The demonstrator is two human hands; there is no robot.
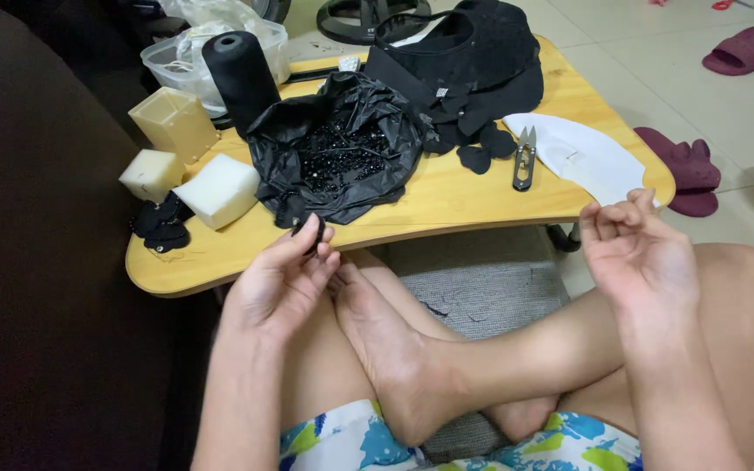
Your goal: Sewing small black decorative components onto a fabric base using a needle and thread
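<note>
1. Small black piece (316,234) sits pinched at the tips of the left hand (283,281), just off the near edge of the worktop (447,196), at about 7 o'clock from the open black bag of beads (339,157). It is mostly hidden by the fingers, so I cannot tell whether it is fabric or a beaded bit.
2. Handling, as I judge it: tiny, very light and probably soft and floppy; easy to drop or lose, so a fingertip pinch at its edge suits it better than a full grip.
3. The left hand is held palm toward the person, wrist bent inward, fingers (307,253) close together and narrowed on the piece, forearm rising from the lap.
4. The right hand (637,253) hovers at 3 o'clock of the scene, above the knee, palm up and back; its fingers are curled in with thumb and forefinger nearly meeting. They may pinch a needle or thread, but nothing shows clearly, so I cannot tell.
5. On the worktop: thread snips (524,159) and a white curved piece (582,157) toward 2 o'clock, a black garment (469,65) at 12, a black thread cone (239,74) and foam blocks (218,189) toward 10.
</note>
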